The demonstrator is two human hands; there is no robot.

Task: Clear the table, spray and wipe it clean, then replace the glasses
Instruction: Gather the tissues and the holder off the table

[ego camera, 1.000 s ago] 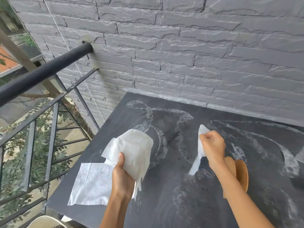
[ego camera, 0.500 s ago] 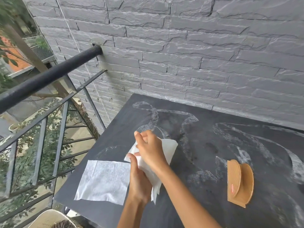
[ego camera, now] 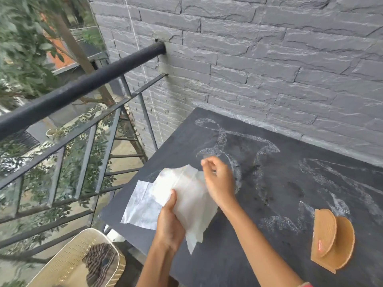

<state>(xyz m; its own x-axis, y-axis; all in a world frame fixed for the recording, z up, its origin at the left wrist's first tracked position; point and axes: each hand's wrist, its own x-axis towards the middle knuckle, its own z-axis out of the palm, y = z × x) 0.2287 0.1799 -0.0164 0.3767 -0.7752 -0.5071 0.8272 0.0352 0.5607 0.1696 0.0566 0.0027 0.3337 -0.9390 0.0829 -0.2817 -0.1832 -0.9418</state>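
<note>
A dark slate table (ego camera: 269,204) stands against the grey stone wall, streaked with pale wipe marks. My left hand (ego camera: 169,222) grips a bunch of white paper napkins (ego camera: 186,195) over the table's left part. My right hand (ego camera: 217,179) hovers at the napkins' right edge with its fingers loosely curled and blurred; whether it pinches the paper is unclear. Another white napkin (ego camera: 138,206) lies flat near the table's left edge. No glasses or spray bottle are in view.
A wooden napkin holder (ego camera: 331,239) stands on the table's right part. A black metal railing (ego camera: 78,90) runs along the left, with trees beyond. A cream wicker chair (ego camera: 68,259) with a dark striped cloth sits below the table's left corner.
My right hand brought its small napkin over to the left hand's bunch and now lifts off beside it. The view has swung left, showing the chair.
</note>
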